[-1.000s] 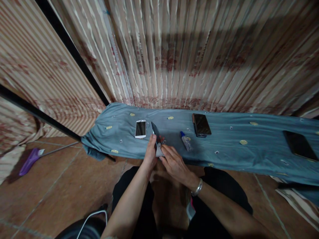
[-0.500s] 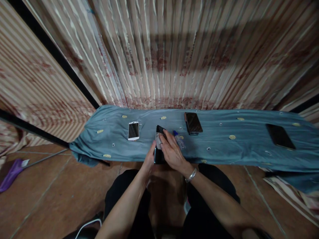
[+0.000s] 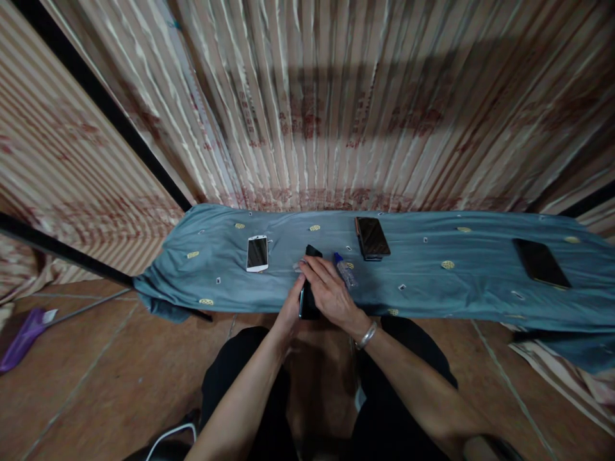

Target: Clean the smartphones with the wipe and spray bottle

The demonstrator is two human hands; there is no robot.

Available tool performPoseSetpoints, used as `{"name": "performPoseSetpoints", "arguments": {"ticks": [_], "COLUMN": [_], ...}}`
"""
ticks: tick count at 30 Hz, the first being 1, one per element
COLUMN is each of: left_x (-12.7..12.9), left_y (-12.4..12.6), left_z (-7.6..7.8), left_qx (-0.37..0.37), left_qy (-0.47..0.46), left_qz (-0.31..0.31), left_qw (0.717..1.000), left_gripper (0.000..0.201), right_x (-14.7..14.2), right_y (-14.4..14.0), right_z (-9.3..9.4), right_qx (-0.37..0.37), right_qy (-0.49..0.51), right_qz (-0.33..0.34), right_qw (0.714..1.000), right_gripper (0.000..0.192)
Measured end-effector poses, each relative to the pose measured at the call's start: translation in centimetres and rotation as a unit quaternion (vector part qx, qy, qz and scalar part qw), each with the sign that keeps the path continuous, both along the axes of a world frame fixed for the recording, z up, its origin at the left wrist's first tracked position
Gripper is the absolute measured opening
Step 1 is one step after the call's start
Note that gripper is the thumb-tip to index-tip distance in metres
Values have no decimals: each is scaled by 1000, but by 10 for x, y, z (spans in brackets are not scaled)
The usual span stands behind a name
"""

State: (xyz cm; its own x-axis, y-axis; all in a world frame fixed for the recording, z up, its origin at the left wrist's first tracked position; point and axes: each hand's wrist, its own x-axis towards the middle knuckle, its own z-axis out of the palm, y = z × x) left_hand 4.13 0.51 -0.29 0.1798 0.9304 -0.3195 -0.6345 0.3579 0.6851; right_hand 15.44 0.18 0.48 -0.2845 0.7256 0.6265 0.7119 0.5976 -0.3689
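L hand [image 3: 291, 308] grips black phone [image 3: 310, 282] at cloth [image 3: 432, 288] near edge; R hand [image 3: 329, 291] lies flat on it. Bottle [image 3: 344, 270] just right, white phone [image 3: 257, 252] apart left.

Bare forearms, a silver bangle [image 3: 366, 335] on the right wrist, and black trousers [image 3: 240, 378] over both legs.
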Motion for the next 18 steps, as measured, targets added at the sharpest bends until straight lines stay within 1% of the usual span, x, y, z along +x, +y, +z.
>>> {"name": "performPoseSetpoints", "arguments": {"ticks": [2,4,8,10,14,16,18], "left_x": [-2,-3,-5,-6,-9,-11,-13], "left_y": [-1,-5,-15,-17,-18,-17,-17], "left_z": [-2,-3,3,6,10,12,14], "left_qx": [23,36,23,8,-31,-42,-45], "left_qy": [31,61,99,98,83,71,54], "left_qz": [-3,-30,-69,-76,-77,-73,-73], "left_qw": [999,997,992,992,993,994,995], "left_gripper": [33,34,43,44,38,37,37], "right_x": [2,7,16,18,22,25,28], "right_y": [3,8,21,26,33,37,41], "right_z": [2,3,3,2,-2,-5,-9], "right_qx": [0,-10,-35,-47,-90,-121,-154], "right_qy": [-6,-1,41,66,116,148,198], "right_qz": [2,-7,-22,-22,-23,-22,-24], "right_qw": [1000,1000,998,996,989,981,968], "right_gripper": [47,48,50,49,43,40,38]}}
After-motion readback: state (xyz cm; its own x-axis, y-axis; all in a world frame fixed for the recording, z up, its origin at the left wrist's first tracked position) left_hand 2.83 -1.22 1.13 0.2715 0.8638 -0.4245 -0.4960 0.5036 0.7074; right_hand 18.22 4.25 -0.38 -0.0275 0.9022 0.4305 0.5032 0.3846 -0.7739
